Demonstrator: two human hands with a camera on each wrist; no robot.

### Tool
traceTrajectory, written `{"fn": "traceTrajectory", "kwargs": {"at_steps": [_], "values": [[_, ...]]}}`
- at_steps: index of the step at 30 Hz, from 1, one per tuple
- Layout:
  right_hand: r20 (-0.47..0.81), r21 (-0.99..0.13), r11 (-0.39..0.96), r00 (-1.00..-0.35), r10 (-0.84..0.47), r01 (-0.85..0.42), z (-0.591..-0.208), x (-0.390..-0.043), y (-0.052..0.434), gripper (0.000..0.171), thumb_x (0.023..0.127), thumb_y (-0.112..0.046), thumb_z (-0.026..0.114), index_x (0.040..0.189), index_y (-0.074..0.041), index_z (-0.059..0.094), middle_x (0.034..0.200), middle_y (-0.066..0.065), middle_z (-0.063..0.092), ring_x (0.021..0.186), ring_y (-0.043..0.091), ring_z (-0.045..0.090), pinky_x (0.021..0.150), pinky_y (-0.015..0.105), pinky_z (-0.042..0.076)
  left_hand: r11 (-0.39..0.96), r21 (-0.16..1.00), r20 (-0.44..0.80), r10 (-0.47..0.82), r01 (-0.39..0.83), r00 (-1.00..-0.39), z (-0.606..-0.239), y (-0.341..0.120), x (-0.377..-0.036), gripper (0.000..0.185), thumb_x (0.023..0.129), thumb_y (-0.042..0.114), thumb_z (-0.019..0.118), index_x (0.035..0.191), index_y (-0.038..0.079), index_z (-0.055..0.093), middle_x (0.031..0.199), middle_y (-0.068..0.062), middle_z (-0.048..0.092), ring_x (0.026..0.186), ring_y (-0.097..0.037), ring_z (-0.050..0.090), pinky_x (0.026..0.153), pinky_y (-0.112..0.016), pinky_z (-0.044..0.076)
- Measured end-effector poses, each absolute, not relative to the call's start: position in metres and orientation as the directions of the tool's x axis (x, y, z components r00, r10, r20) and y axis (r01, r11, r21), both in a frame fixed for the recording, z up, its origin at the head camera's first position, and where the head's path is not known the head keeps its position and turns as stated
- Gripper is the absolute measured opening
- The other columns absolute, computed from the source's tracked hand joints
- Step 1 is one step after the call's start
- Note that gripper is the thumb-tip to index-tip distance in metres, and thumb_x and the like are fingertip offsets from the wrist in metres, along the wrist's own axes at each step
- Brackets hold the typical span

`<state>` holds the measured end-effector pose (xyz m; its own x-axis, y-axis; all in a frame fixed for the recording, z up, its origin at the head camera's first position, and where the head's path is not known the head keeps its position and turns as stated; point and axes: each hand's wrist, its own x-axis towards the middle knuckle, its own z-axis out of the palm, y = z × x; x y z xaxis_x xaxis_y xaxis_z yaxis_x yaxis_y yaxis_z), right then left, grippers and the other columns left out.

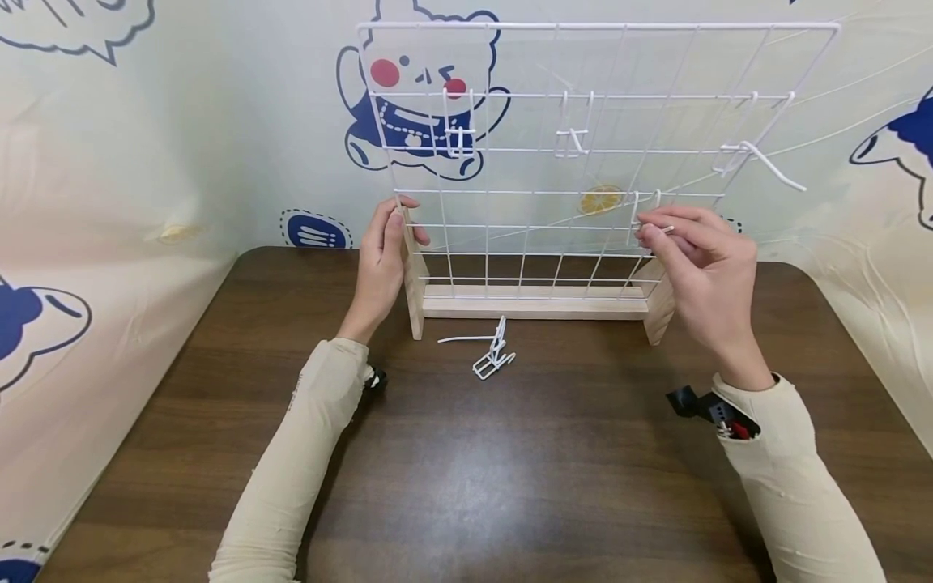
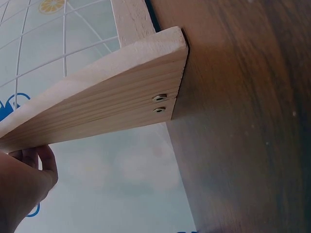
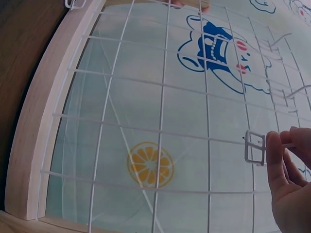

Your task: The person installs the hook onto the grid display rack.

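Observation:
A white wire grid rack (image 1: pixel 599 27) stands in a wooden base (image 1: pixel 532 308) on the table. My left hand (image 1: pixel 381 255) grips the rack's left wooden side panel (image 1: pixel 414 295) near its top, the thumb on the near side. In the left wrist view the same panel (image 2: pixel 116 94) shows two metal bolts. On the other side, my right hand (image 1: pixel 714 271) pinches a white wire hook (image 3: pixel 255 148) by its prong. The hook's rectangular back lies against the grid wires, low on the right.
Three more white hooks hang in a row on the upper grid: a left one (image 1: pixel 459 134), a middle one (image 1: pixel 574 134) and a right one (image 1: pixel 773 162). Loose hooks (image 1: pixel 496 356) lie tangled on the brown table (image 1: pixel 481 478). A patterned cloth (image 1: pixel 240 121) hangs behind.

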<state>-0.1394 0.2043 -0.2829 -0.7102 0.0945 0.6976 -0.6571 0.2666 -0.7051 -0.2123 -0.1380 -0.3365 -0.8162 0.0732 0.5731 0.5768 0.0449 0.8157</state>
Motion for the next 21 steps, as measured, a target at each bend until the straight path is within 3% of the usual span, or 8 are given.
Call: {"fn": "traceTrajectory", "kwargs": {"at_steps": [11, 17, 21], "values": [[0.715, -0.699, 0.193, -0.677, 0.175, -0.689, -0.2844, -0.1458, 0.2066, 0.016, 0.09, 0.012, 0.064, 0.103, 0.017, 0.069, 0.104, 0.017, 0.068, 0.088, 0.018, 0.071, 0.086, 0.024, 0.054, 0.047, 0.816, 0.573, 0.07, 0.576, -0.817, -0.3356, -0.1379, -0.2121, 0.029, 0.109, 0.015, 0.034, 0.124, 0.003, 0.055, 0.09, -0.036, 0.057, 0.068, -0.024, 0.05, 0.053, -0.03, 0.028], [0.71, -0.704, 0.197, -0.679, 0.186, -0.683, -0.2868, -0.1485, 0.2073, 0.016, 0.09, 0.011, 0.064, 0.105, 0.016, 0.07, 0.105, 0.016, 0.067, 0.089, 0.019, 0.071, 0.086, 0.024, 0.053, 0.048, 0.813, 0.577, 0.072, 0.581, -0.813, -0.336, -0.1374, -0.2121, 0.033, 0.109, 0.016, 0.033, 0.127, -0.006, 0.05, 0.09, -0.035, 0.057, 0.071, -0.026, 0.051, 0.053, -0.03, 0.029], [0.72, -0.687, 0.277, -0.681, 0.132, -0.672, -0.2869, -0.1482, 0.2079, 0.016, 0.09, 0.011, 0.064, 0.104, 0.015, 0.071, 0.104, 0.023, 0.067, 0.09, 0.018, 0.07, 0.085, 0.022, 0.053, 0.036, 0.818, 0.57, 0.07, 0.574, -0.818, -0.3382, -0.1376, -0.2138, 0.034, 0.109, 0.018, 0.033, 0.128, -0.004, 0.05, 0.09, -0.033, 0.057, 0.071, -0.025, 0.051, 0.053, -0.03, 0.028]]}}
